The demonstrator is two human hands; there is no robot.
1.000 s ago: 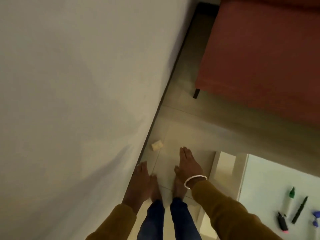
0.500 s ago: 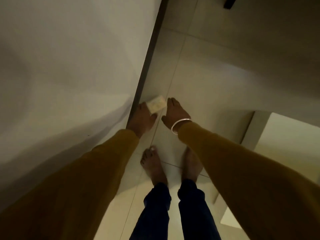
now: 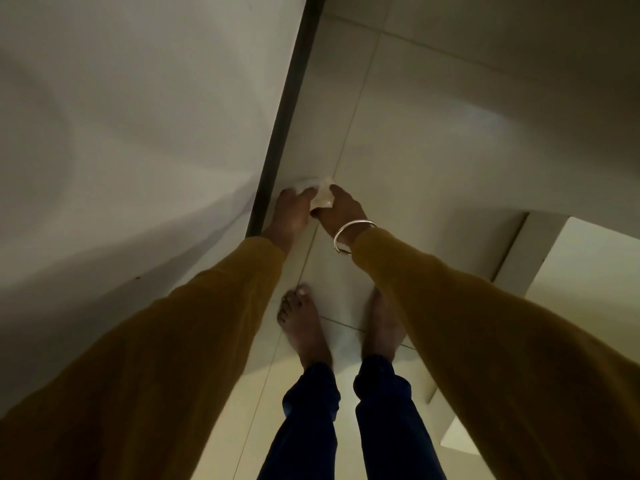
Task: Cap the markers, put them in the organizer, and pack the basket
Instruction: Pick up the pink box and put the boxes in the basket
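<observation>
A person's left hand [image 3: 292, 213] and right hand [image 3: 341, 212] pinch between curled fingers what appears to be a small crumpled white paper [image 3: 323, 199] at the pale tiled floor [image 3: 433, 133].

The left arm [image 3: 194, 341] and right arm [image 3: 467, 323] are stretching downward. The left hand [image 3: 292, 213] and right hand [image 3: 341, 211] are meeting, each pinching 1 small white object [image 3: 323, 199].

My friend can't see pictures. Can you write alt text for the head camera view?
A person bends to the tiled floor; the right hand pinches a small pale object by the wall, the left hand touching it. Bare feet show below.
</observation>
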